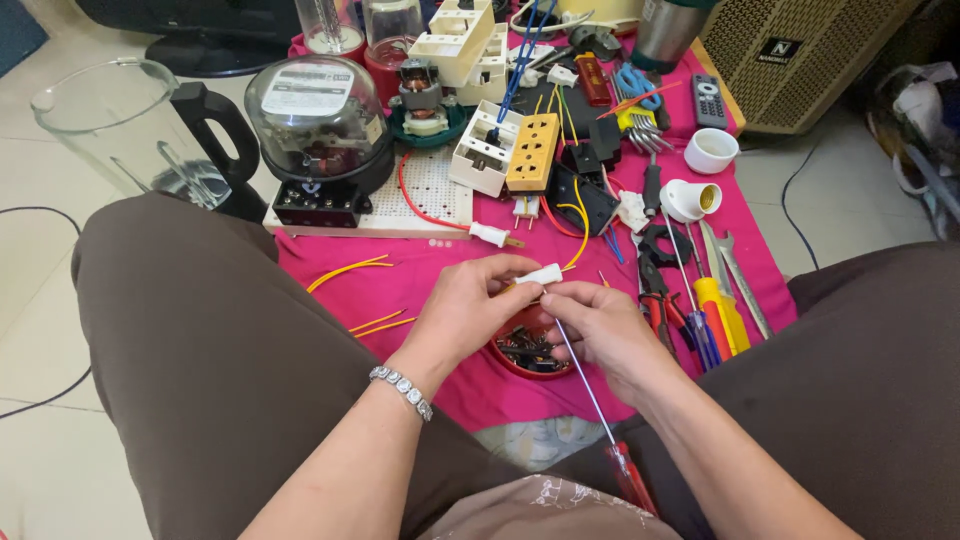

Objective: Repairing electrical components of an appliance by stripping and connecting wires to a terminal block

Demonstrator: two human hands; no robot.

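Note:
My left hand (pixel 462 312) and my right hand (pixel 600 328) meet over a pink cloth (pixel 420 285), both pinching a small white plug piece (pixel 537 275) with a yellow wire (pixel 578 240) running from it. My right hand also holds a long thin screwdriver (pixel 590 395) with a red handle that slants back toward my lap. Under the hands sits a small red dish (pixel 525 352) of dark screws. A silver bracelet (pixel 401 390) is on my left wrist.
An electricity meter (pixel 318 135) on a white pegboard, a yellow socket strip (pixel 532 152), white sockets, a bulb holder (pixel 690 198), pliers and screwdrivers (pixel 700 300) lie on the cloth. A blender jug (pixel 130 130) stands at left, a speaker at back right. My knees flank the cloth.

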